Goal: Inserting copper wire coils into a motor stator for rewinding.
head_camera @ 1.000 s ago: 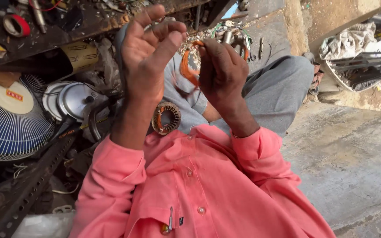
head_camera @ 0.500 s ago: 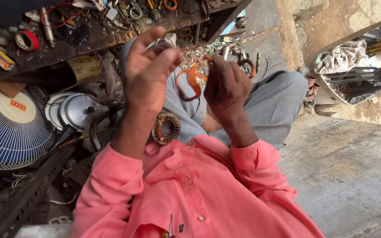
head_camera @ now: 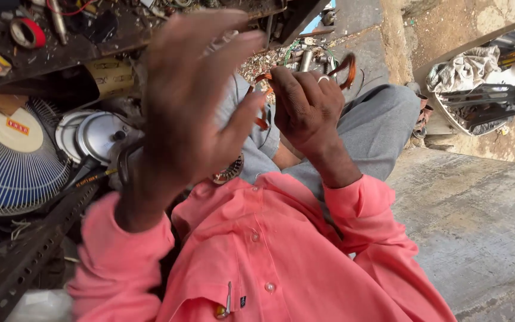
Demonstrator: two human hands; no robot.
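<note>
Now | right hand (head_camera: 308, 110) grip closed on copper wire loop (head_camera: 348, 64) | left hand (head_camera: 195, 101) open, blurred, just beside

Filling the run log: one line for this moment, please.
left hand: open, blurred, holds nothing | right hand: closed on copper wire coil | lap: wound motor part

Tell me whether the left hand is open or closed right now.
Open. The left hand is raised with its fingers spread and motion-blurred, gripping nothing visible. The right hand is closed around the orange wire coil.
</note>
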